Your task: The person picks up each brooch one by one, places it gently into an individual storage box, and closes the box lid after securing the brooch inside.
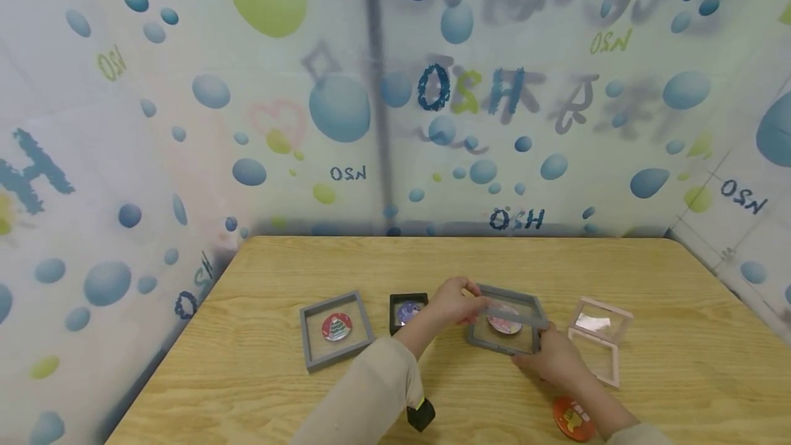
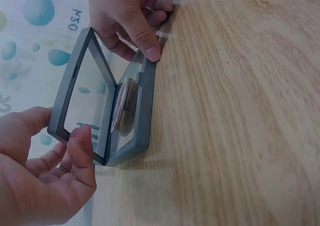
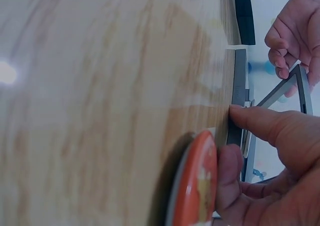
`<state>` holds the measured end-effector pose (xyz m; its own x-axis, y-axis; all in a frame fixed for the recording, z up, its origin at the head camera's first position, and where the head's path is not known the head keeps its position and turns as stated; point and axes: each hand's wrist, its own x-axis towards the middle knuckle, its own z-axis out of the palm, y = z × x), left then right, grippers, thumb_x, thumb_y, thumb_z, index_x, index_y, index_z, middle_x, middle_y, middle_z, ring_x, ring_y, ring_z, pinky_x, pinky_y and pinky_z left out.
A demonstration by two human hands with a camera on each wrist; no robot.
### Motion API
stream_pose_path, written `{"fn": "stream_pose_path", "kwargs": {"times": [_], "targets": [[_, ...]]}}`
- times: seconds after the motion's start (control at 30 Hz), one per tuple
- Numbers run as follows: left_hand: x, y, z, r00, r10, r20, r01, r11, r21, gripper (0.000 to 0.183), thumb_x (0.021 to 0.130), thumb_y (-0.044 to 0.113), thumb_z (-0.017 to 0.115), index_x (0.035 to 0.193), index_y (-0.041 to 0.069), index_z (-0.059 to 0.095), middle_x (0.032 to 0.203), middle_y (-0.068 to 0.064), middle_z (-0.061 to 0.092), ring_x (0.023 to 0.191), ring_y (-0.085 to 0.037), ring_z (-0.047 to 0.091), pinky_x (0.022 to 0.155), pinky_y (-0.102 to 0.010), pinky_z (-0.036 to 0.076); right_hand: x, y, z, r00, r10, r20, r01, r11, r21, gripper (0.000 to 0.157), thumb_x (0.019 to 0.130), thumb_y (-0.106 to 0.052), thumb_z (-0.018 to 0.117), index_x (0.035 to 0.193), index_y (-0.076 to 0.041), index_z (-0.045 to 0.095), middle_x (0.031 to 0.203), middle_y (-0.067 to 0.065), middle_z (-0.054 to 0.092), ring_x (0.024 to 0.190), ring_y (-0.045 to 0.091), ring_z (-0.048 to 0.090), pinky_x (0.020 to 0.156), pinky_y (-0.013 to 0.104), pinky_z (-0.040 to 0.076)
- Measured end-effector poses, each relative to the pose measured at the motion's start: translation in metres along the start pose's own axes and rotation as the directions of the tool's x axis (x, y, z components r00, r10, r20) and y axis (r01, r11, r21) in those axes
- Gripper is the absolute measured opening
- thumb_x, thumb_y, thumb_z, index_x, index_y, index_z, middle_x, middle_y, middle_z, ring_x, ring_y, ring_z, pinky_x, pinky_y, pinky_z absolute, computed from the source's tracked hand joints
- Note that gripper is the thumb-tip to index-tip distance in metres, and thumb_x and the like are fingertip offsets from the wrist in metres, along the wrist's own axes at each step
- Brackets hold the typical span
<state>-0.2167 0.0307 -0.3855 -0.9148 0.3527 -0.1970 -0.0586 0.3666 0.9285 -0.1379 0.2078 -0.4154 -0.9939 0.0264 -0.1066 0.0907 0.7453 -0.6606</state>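
A grey hinged display frame (image 1: 497, 347) with clear panels stands partly unfolded on the table, a round pink badge (image 1: 505, 325) between its halves. My left hand (image 1: 454, 304) pinches the rim of the raised half (image 2: 70, 86) between thumb and fingers. At the lower half's near right corner, my right hand (image 1: 556, 359) grips the edge; its thumb (image 3: 255, 121) presses on the grey rim. In the left wrist view the badge (image 2: 122, 108) sits edge-on against the lower panel. Below my right hand lies a red round badge (image 1: 573, 419), large in the right wrist view.
To the left lies another grey frame (image 1: 340, 358) holding a Christmas-tree badge (image 1: 336, 327). A small black frame (image 1: 409, 297) with a purple-blue badge is beside my left forearm. An unfolded pale pink frame (image 1: 608, 308) lies right of my right hand. A patterned curtain (image 1: 309, 204) hangs behind the table.
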Motion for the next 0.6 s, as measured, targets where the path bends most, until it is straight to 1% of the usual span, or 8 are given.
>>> {"fn": "stream_pose_path", "kwargs": {"times": [0.1,0.17,0.27,0.33,0.4,0.5,0.6], "targets": [[-0.0016,-0.0011,-0.0004,1.0,0.017,0.018,-0.016,1.0,-0.013,0.02,0.082,0.018,0.066,0.093,0.007,0.053,0.064,-0.006,0.056,0.054,-0.018,0.059,0.045,-0.022,0.042,-0.0008,0.0001,-0.0003,1.0,-0.004,-0.004,0.004,1.0,0.015,0.078,0.07,-0.016,0.076,0.116,0.026,0.03,0.088,0.027,0.054,0.053,0.017,0.052,0.046,0.029,0.044],[-0.0018,-0.0018,-0.0005,0.999,0.022,0.025,-0.022,1.0,-0.02,0.021,0.082,0.018,0.065,0.093,0.006,0.053,0.064,-0.005,0.055,0.053,-0.017,0.058,0.045,-0.022,0.042,-0.0013,0.0001,-0.0003,1.0,-0.001,-0.002,0.001,0.999,0.034,0.078,0.07,-0.015,0.076,0.116,0.026,0.029,0.087,0.027,0.054,0.052,0.017,0.052,0.045,0.029,0.044],[-0.002,-0.0026,-0.0009,0.999,0.033,0.03,-0.032,0.999,-0.018,0.022,0.082,0.017,0.065,0.095,0.004,0.053,0.063,-0.004,0.054,0.052,-0.015,0.057,0.045,-0.022,0.042,-0.002,0.0006,0.0,1.0,0.005,-0.004,-0.004,0.999,0.048,0.076,0.07,-0.015,0.076,0.117,0.025,0.03,0.089,0.028,0.054,0.053,0.017,0.052,0.046,0.029,0.045],[-0.0022,-0.0028,-0.0012,0.999,0.027,0.033,-0.027,0.999,-0.018,0.023,0.082,0.018,0.066,0.095,0.004,0.053,0.065,-0.004,0.055,0.052,-0.015,0.056,0.046,-0.023,0.042,-0.0022,0.0014,0.0003,1.0,-0.001,-0.008,0.001,0.998,0.056,0.074,0.07,-0.015,0.076,0.116,0.023,0.032,0.093,0.03,0.054,0.056,0.017,0.053,0.047,0.03,0.046],[-0.0029,-0.003,-0.0015,0.999,0.02,0.036,-0.019,1.0,-0.017,0.024,0.082,0.02,0.066,0.095,0.005,0.052,0.067,-0.006,0.056,0.051,-0.015,0.055,0.046,-0.024,0.041,-0.0022,0.0022,0.0004,1.0,-0.002,-0.011,0.003,0.998,0.055,0.071,0.07,-0.014,0.076,0.114,0.022,0.034,0.093,0.029,0.054,0.058,0.018,0.053,0.049,0.03,0.046],[-0.0034,-0.004,-0.0021,0.999,0.019,0.039,-0.019,1.0,-0.009,0.024,0.082,0.02,0.066,0.095,0.005,0.052,0.067,-0.008,0.058,0.05,-0.014,0.053,0.045,-0.023,0.04,-0.002,0.003,0.0006,1.0,0.001,-0.015,-0.001,0.999,0.053,0.066,0.07,-0.014,0.075,0.111,0.021,0.037,0.089,0.026,0.055,0.059,0.018,0.053,0.049,0.03,0.046],[-0.003,-0.0057,-0.0019,0.999,0.026,0.038,-0.027,1.0,0.005,0.023,0.082,0.017,0.065,0.097,0.004,0.053,0.06,-0.007,0.056,0.048,-0.013,0.051,0.043,-0.022,0.037,-0.0017,0.0035,0.0007,1.0,0.014,-0.02,-0.013,0.999,0.038,0.062,0.07,-0.015,0.075,0.106,0.019,0.038,0.084,0.021,0.055,0.06,0.018,0.053,0.049,0.03,0.045]]}}
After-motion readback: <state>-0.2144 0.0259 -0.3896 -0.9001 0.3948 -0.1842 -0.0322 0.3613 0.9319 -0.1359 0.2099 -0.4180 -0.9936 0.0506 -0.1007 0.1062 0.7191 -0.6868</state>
